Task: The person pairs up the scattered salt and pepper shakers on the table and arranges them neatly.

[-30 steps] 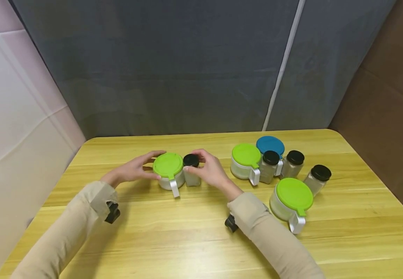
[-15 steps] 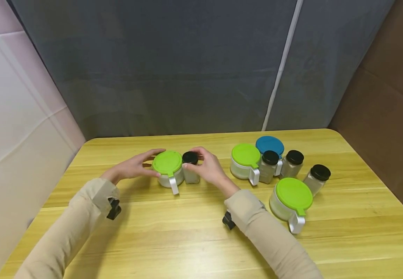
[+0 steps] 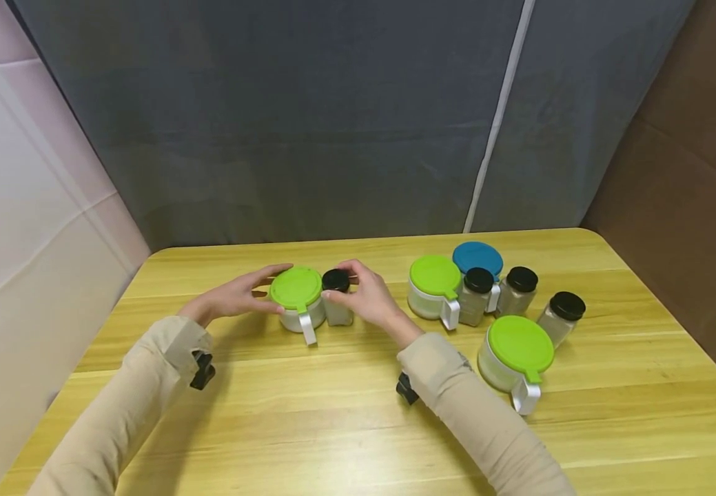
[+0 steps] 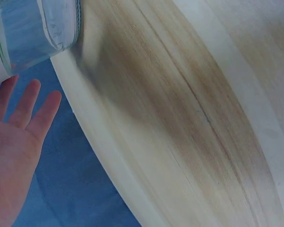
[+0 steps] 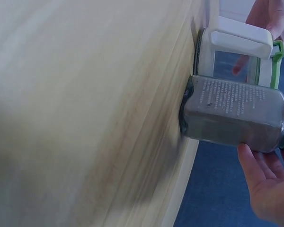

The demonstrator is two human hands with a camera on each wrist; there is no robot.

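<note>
In the head view my left hand [image 3: 236, 297] holds a glass seasoning jar with a green lid [image 3: 296, 288] and white handle, thumb at its near side and index finger reaching behind. In the left wrist view, the other fingers [image 4: 22, 106] of that hand stretch out below the jar's glass [image 4: 28, 33]. My right hand [image 3: 373, 300] pinches a square spice jar with a black lid [image 3: 335, 279], thumb in front and fingers behind. Printed text shows on the spice jar [image 5: 232, 111] in the right wrist view. The two jars stand upright, side by side.
To the right stand two more green-lidded jars, one at the back [image 3: 435, 275] and one nearer [image 3: 521, 342]. Among them are a blue-lidded jar [image 3: 477, 257] and three black-lidded spice jars [image 3: 561, 320]. A grey curtain [image 3: 271, 124] hangs behind the wooden table [image 3: 308, 427].
The green-lidded jar and the spice jar have shifted slightly toward the table's back edge, together with both hands, mostly in the first half second. The jars on the right have stayed put.
</note>
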